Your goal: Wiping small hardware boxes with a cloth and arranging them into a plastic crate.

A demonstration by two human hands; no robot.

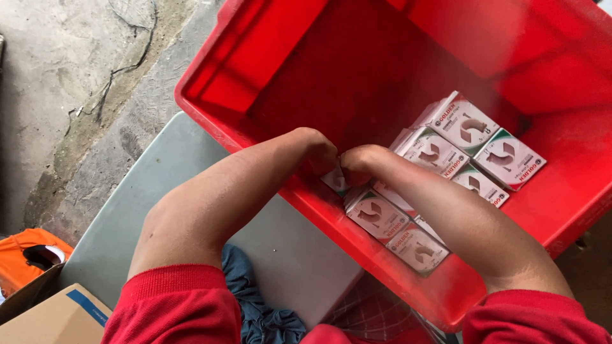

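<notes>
Red crate (pixel 255 57), tilted on grey counter (pixel 159 191); small white boxes (pixel 446 150) packed flat, edge to edge, along the lower wall where the tilt gathers them. Left hand (pixel 315 153) and right hand (pixel 358 162), knuckles touching, both curled onto one small box (pixel 335 181) by the near wall, steadying it there.

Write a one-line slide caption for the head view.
Both hands, left and right, reach into a red crate lined with small white cartons.

Cracked grey concrete floor (pixel 70 83), grey table (pixel 159 191) — cardboard box (pixel 54 318) beside, daylight
</notes>
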